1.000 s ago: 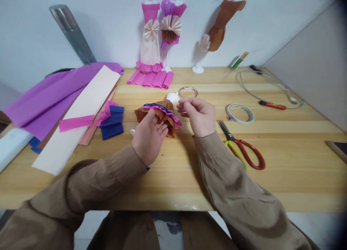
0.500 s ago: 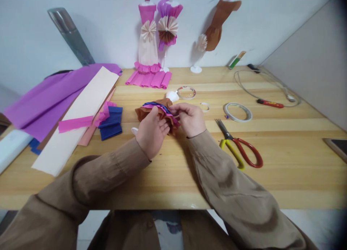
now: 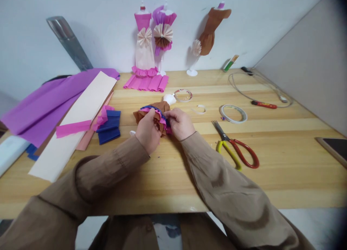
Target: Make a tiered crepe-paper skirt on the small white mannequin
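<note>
A small layered crepe-paper dress [image 3: 159,107] in brown, blue and pink lies on its side in front of me, with the white top of a mini mannequin [image 3: 169,98] showing at its far end. My left hand [image 3: 148,132] curls around the ruffled skirt, thumb on top and fingers bent under the layers. At the right side of the ruffles, my right hand [image 3: 179,122] pinches the edge of the blue and pink layers between thumb and fingers. Part of the skirt is hidden behind both hands. A bit of the white stand [image 3: 132,133] shows left of my left hand.
Scissors [image 3: 234,145] with red and yellow handles lie to the right, near a tape roll [image 3: 233,113]. Crepe paper strips [image 3: 78,119] and a folded blue piece [image 3: 108,127] lie left. Dressed mannequins [image 3: 143,43] stand at the wall; a cable [image 3: 235,85] lies back right.
My left hand's fingers have gone from stretched out to curled around the skirt. My right hand still pinches the ruffle edge. The whole view has shifted slightly.
</note>
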Tool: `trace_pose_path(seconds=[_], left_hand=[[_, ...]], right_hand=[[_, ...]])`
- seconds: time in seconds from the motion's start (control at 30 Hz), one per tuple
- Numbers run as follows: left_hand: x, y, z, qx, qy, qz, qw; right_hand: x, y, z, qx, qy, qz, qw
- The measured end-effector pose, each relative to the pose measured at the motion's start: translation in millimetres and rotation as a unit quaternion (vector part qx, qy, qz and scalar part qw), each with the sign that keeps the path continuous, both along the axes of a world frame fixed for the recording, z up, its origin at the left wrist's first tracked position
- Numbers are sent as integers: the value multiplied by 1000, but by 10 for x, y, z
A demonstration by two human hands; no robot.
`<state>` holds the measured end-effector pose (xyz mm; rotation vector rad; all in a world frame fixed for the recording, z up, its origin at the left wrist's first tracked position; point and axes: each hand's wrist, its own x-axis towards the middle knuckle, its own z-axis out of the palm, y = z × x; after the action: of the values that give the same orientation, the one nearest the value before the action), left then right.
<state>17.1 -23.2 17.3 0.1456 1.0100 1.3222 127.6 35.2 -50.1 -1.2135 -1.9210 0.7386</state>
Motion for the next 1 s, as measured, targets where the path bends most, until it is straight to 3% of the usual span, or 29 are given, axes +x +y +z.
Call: trace_pose_path(seconds=[0.33, 0.63, 0.87, 1.0], left_hand=[[129, 25, 27, -14, 5, -11, 1000], [-23, 31, -10, -32, 0, -20, 999], [0, 64, -56, -22, 1, -24, 999], [-39, 81, -58, -20, 1, -33, 999]], right_hand=[[-84, -63, 36, 13, -82, -11, 996], [25, 44, -97, 11, 42, -98, 994], [-75, 39, -96, 18, 33, -32, 999], [-70, 61, -156, 16, 52, -42, 998]])
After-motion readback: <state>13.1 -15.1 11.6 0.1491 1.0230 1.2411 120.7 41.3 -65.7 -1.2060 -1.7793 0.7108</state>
